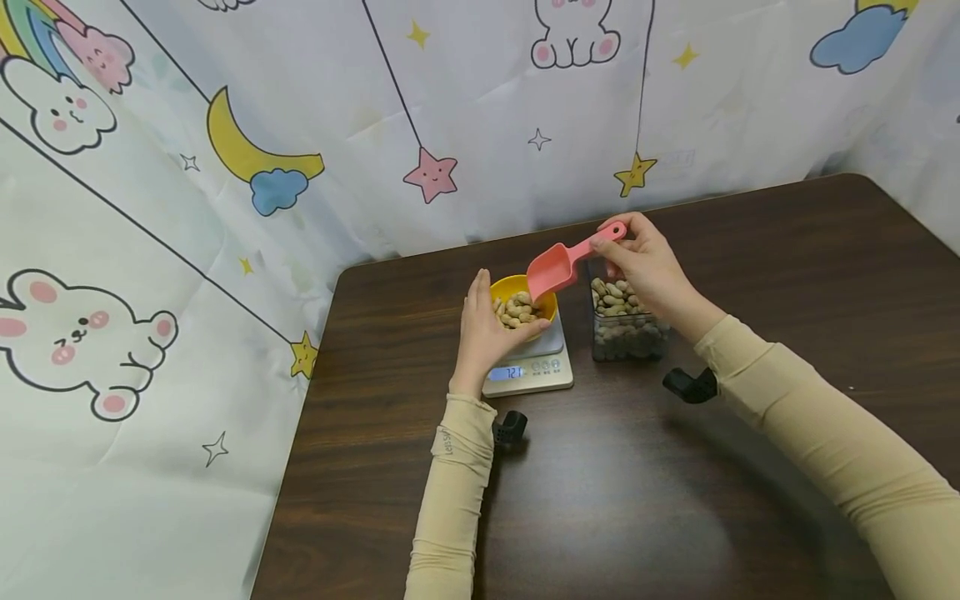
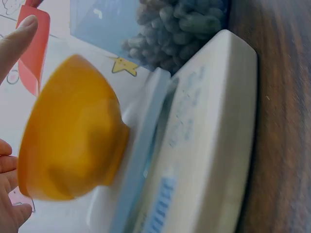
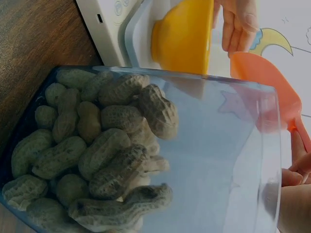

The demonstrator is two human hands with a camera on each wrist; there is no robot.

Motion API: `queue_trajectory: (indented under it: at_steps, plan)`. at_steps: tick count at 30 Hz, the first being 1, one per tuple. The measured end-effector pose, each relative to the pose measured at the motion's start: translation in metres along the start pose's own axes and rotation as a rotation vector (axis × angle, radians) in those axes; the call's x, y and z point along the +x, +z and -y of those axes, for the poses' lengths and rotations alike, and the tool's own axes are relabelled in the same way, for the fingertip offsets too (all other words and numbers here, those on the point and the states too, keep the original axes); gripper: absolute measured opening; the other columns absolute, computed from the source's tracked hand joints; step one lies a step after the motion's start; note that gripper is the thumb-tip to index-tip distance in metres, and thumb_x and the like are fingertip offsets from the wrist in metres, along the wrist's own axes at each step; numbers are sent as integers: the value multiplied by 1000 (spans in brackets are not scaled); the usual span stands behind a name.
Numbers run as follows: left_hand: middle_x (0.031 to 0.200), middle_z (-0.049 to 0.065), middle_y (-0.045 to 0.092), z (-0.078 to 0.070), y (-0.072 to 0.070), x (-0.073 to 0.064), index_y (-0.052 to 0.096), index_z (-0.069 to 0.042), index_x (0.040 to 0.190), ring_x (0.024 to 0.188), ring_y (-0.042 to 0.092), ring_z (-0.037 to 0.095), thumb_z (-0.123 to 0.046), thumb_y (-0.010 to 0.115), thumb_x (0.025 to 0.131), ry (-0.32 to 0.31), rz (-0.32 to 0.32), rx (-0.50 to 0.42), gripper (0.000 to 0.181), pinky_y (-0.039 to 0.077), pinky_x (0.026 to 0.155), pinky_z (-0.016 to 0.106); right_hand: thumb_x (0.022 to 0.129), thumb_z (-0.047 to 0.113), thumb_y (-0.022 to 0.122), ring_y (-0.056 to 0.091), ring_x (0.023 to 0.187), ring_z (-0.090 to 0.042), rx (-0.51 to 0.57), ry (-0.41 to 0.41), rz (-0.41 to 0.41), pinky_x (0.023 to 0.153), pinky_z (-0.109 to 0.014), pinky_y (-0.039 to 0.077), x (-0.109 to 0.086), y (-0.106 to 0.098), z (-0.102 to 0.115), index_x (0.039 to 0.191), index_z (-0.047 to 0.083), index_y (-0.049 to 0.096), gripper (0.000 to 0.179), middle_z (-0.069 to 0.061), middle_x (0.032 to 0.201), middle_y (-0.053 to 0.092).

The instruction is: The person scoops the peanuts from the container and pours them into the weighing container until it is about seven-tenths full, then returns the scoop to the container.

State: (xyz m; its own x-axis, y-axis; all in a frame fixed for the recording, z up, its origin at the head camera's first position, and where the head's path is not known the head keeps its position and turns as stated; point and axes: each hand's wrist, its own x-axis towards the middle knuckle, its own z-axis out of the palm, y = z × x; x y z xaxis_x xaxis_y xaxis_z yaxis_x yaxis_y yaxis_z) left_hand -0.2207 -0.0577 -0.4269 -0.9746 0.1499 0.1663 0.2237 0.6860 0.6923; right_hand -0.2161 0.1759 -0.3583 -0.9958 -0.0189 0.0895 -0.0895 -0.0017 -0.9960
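Note:
A yellow bowl (image 1: 512, 285) with peanuts (image 1: 517, 311) in it stands on a kitchen scale (image 1: 553, 380) with a lit display. My left hand (image 1: 486, 327) is spread around the bowl's near left side, fingers fairly straight and thumb apart from them. In the left wrist view the thumb and fingertips lie beyond the bowl (image 2: 73, 131), and firm contact cannot be made out. My right hand (image 1: 647, 258) pinches the handle of a pink scoop (image 1: 553, 268). The scoop tilts down to the left, its lip at the bowl's right rim; no peanuts show in it.
A clear plastic container (image 3: 214, 145) of unshelled peanuts (image 3: 104, 150) stands right of the scale, below my right hand. The dark wooden table (image 1: 600, 500) ends at the back against a patterned curtain (image 1: 487, 108). Black wrist cameras (image 1: 512, 427) sit under both forearms.

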Motion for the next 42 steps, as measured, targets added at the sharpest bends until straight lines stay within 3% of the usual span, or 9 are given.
queue_trajectory:
  at_steps: [4,9,16,23,34,42]
  plan:
    - [157,3,15,-8,0,3,10,-18,151,145,17,29,-62,73,65,37,-9,-1,115,12,118,53,90,23,60,44,58,-8,31,-17,-21,55,-18,40,-2,-4,5,108,13,45,26,8,75,56]
    - [158,0,14,-19,-1,6,9,-20,151,145,15,29,-63,73,65,74,-9,-6,116,11,118,52,89,22,62,44,58,-8,80,-38,-52,55,-17,40,-4,-15,12,107,12,46,26,8,77,61]
    - [158,-1,12,-33,-2,12,5,-18,151,146,15,23,-64,73,64,143,10,63,120,8,121,44,86,20,65,44,58,-9,202,-53,-81,54,-17,40,-8,-32,18,105,11,47,28,5,79,67]
    - [158,1,13,-49,0,18,6,-17,151,146,15,17,-66,73,63,184,33,97,121,9,120,44,85,17,66,42,56,-10,304,-65,-101,53,-18,38,-10,-46,24,104,10,46,28,3,77,66]
    - [159,-1,10,-67,12,20,5,-17,151,146,11,12,-69,70,63,219,111,118,121,7,121,41,84,14,67,42,57,-12,360,-102,-138,54,-19,39,-16,-70,25,107,7,46,31,1,78,63]
    - [158,1,13,-75,27,17,8,-15,151,146,15,17,-68,70,64,253,165,161,120,8,121,42,83,16,68,44,55,-10,320,-70,-175,53,-17,40,-19,-75,15,102,9,46,30,3,76,64]
